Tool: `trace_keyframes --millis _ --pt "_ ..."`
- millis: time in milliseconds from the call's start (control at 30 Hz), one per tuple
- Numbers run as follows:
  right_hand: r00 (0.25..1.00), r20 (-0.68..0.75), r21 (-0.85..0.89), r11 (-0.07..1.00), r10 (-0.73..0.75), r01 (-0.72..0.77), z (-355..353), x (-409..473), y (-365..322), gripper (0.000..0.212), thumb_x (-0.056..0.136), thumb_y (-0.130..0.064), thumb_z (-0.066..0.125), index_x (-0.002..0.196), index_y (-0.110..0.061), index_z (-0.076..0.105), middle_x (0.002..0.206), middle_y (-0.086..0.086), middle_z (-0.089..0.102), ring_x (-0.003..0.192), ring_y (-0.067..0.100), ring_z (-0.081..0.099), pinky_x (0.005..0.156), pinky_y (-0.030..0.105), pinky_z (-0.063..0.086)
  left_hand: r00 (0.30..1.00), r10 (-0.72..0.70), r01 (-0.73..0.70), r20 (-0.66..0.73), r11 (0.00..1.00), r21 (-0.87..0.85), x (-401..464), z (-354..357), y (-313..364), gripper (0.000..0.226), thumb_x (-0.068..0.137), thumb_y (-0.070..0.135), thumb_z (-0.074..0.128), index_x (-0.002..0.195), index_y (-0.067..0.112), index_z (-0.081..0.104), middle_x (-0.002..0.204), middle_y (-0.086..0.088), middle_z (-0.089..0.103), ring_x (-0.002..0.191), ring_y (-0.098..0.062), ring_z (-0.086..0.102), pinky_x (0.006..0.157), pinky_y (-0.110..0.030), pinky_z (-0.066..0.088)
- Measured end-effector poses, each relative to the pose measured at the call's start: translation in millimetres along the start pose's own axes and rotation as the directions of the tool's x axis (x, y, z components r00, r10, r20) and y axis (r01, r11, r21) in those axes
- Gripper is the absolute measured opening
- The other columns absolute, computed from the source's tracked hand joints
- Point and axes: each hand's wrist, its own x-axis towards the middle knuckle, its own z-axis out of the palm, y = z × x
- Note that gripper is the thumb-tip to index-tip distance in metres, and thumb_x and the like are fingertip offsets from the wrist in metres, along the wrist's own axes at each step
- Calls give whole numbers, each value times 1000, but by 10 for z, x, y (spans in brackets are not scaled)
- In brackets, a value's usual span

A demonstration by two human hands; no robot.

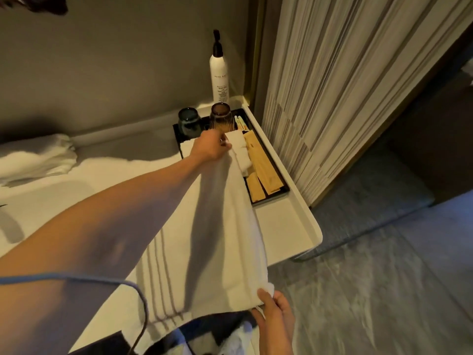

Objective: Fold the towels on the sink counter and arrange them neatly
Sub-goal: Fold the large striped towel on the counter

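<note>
A white towel (225, 234) is stretched lengthwise along the right side of the counter (289, 226), running from the front edge toward the back right corner. The left hand (210, 149) reaches far across and grips the towel's far end, fingers curled over the cloth, just at the near edge of a black tray (268, 198). The right hand (275, 315) pinches the near corner at the counter's front edge — thumb on top, fingers underneath. Grey stripes cross the towel's near end.

A second towel (38, 157), white and loosely bunched, lies at the back left of the counter against the wall.

The tray sits in the back right corner. It holds two dark glasses (221, 120) at its far end, some tan paper packets (261, 167) along its right side and a small folded white cloth (240, 149) just beside the left hand. Behind the tray stands a white pump bottle (218, 73) — upright, against the wall. A blue cable (102, 280) loops across the left forearm.
</note>
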Motion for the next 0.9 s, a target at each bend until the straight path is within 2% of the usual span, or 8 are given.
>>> trace_keyframes --millis 167,300,400,500,600,733,833,900 --pt "993 77 -29 995 -91 94 -30 -127 -210 13 86 3 66 81 -6 58 82 13 68 81 28 64 84 48 52 969 232 -222 -89 969 109 -450 103 -11 46 94 27 61 136 12 47 137 -14 49 121 -32 47 98 -45 45" --pt "974 227 -191 981 -1 46 -126 -101 -332 23 87 -23 70 101 -7 63 103 15 71 96 30 69 95 51 53 894 434 -426 -112 900 92 -1203 0 -237 30 93 22 53 121 13 57 124 -11 55 109 -32 54 89 -47 48" --pt "972 234 -321 940 -38 114 -93 -162 -419 32 84 -29 72 106 -7 67 103 14 73 96 32 70 83 48 58 857 516 -511 -10 851 122 -2143 -14 -540 27 96 34 50 112 15 61 111 -5 60 99 -28 57 81 -42 47" --pt "975 216 -429 893 -45 137 10 -247 -498 31 83 -26 74 107 -9 66 97 13 73 88 32 70 64 39 59 841 499 -535 209 823 188 -3074 245 -797 52 93 61 47 119 18 59 118 -2 59 105 -24 56 91 -38 44" --pt "972 232 -477 865 -48 156 138 -385 -524 14 90 -28 67 92 -15 64 80 11 69 71 28 65 57 34 56 907 296 -381 298 879 287 -3662 650 -833 88 75 80 47 138 18 47 138 -6 53 125 -27 53 109 -48 40" --pt "942 316 -348 937 117 0 209 -479 -499 28 86 -12 67 112 -2 61 101 26 69 94 45 66 89 66 49 960 152 -227 236 915 334 -3838 1029 -722 92 56 37 75 142 17 47 144 -10 53 132 -29 51 113 -50 26" --pt "968 251 -536 835 15 126 159 -361 -663 30 92 -12 57 121 -9 55 105 18 65 85 34 65 71 50 60 981 122 -162 148 941 296 -3784 962 -804 85 44 9 76 127 20 60 137 -3 60 128 -24 56 116 -46 34" --pt "969 243 -551 829 49 97 193 -261 -812 34 93 -24 57 123 -10 55 105 15 61 81 29 62 67 48 60 976 171 -199 134 953 230 -3775 888 -908 68 54 4 76 118 23 63 135 0 61 128 -21 55 108 -45 45"
